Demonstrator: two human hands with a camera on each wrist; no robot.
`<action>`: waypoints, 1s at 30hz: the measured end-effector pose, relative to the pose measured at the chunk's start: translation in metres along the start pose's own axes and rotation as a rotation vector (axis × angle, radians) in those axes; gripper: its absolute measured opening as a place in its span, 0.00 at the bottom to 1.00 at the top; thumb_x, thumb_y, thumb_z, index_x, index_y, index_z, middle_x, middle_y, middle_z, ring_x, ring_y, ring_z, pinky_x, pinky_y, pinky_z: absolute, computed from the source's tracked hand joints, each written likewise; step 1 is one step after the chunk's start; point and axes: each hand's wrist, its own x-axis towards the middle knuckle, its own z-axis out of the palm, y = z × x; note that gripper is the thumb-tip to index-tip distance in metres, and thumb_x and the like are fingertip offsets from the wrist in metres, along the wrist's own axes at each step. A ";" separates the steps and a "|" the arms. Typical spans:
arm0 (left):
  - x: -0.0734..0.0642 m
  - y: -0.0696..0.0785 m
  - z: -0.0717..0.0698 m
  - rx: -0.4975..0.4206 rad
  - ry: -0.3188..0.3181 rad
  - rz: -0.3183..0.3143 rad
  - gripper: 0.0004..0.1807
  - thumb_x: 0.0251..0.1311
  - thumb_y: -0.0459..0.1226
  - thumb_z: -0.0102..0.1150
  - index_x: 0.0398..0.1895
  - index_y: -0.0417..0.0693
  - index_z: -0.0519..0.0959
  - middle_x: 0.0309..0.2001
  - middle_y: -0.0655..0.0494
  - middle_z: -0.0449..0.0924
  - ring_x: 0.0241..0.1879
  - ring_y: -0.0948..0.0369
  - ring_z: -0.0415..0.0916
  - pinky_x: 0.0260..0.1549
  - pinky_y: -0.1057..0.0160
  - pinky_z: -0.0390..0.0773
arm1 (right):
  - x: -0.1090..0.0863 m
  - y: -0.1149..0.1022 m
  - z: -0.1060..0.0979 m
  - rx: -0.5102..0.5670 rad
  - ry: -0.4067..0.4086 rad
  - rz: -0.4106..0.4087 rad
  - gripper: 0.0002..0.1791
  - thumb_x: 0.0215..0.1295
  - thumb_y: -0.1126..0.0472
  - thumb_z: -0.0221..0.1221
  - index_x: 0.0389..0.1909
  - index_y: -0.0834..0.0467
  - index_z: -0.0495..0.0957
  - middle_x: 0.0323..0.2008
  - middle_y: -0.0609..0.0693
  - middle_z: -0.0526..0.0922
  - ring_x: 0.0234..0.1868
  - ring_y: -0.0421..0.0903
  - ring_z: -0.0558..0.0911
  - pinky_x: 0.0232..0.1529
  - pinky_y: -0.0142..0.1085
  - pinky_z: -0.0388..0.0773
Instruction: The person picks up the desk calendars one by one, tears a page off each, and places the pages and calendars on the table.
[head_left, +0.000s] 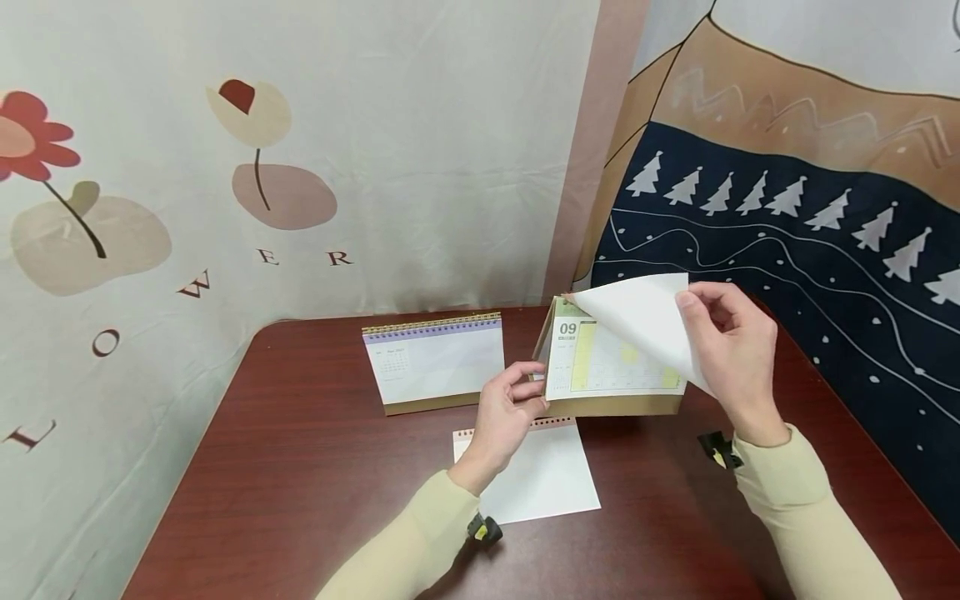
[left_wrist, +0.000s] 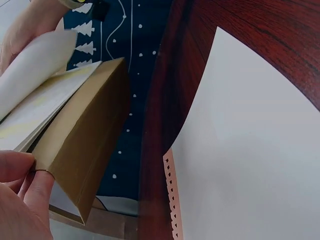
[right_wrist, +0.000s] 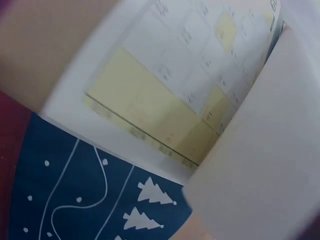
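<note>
A desk calendar on a brown cardboard stand shows a page marked 09 with yellow blocks. At its lower left corner, my left hand grips the stand; in the left wrist view the thumb and fingers pinch the cardboard edge. My right hand pinches a white page by its outer edge. That page is lifted and curled, its upper left end still by the calendar's top. In the right wrist view the curled page covers part of the yellow-marked sheet.
A second desk calendar with purple top and gold rings stands behind, to the left. A loose white sheet with a punched pink edge lies in front on the reddish wooden table. Printed cloth hangs behind the table.
</note>
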 end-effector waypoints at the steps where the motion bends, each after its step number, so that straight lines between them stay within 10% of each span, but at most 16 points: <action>1: 0.000 0.000 0.000 0.007 0.001 0.000 0.23 0.54 0.16 0.56 0.55 0.33 0.80 0.48 0.35 0.86 0.48 0.46 0.86 0.45 0.60 0.85 | 0.002 0.000 -0.001 0.000 0.001 -0.001 0.08 0.70 0.63 0.65 0.44 0.64 0.86 0.32 0.31 0.81 0.26 0.34 0.76 0.28 0.23 0.70; 30: -0.014 -0.008 0.001 0.100 0.024 0.017 0.21 0.55 0.19 0.57 0.53 0.38 0.83 0.45 0.39 0.88 0.46 0.49 0.87 0.44 0.62 0.85 | 0.024 0.009 -0.010 -0.050 -0.040 0.063 0.09 0.71 0.60 0.65 0.44 0.61 0.88 0.31 0.32 0.81 0.27 0.37 0.75 0.27 0.23 0.70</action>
